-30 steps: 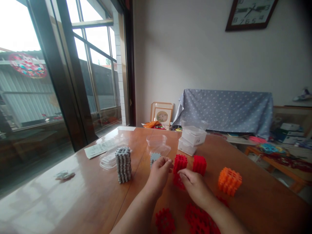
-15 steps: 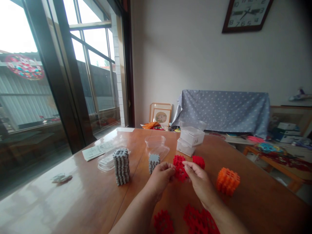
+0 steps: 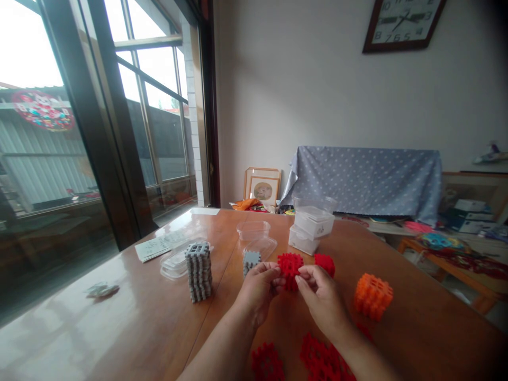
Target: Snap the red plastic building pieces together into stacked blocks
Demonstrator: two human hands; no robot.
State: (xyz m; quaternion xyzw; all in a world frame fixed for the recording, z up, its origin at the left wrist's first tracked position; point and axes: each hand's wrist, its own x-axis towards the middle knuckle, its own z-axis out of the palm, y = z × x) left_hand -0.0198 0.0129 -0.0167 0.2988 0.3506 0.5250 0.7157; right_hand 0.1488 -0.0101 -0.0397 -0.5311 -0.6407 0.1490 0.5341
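Between my hands is a red notched plastic building piece (image 3: 290, 271) with holes and toothed edges. My left hand (image 3: 261, 283) pinches it at its left side, and my right hand (image 3: 318, 288) has thumb and fingers closed at its right side. Just behind my right hand stands a red stack of such pieces (image 3: 325, 264). A small grey stack (image 3: 251, 261) is partly hidden by my left hand. Nearer to me lie a flat red piece (image 3: 268, 362) and a bigger red group (image 3: 323, 357), the latter partly covered by my right forearm.
A tall grey stack (image 3: 198, 272) stands left of my hands, an orange stack (image 3: 373, 296) right. Clear plastic lids (image 3: 174, 262), a clear tub (image 3: 253, 229), lidded boxes (image 3: 311, 225), papers (image 3: 154, 247) and a small packet (image 3: 102, 289) lie on the wooden table (image 3: 159, 323).
The red piece between my hands has turned and shifted slightly left. My right fingers have moved a little down its side. The stacks on the table stay in place.
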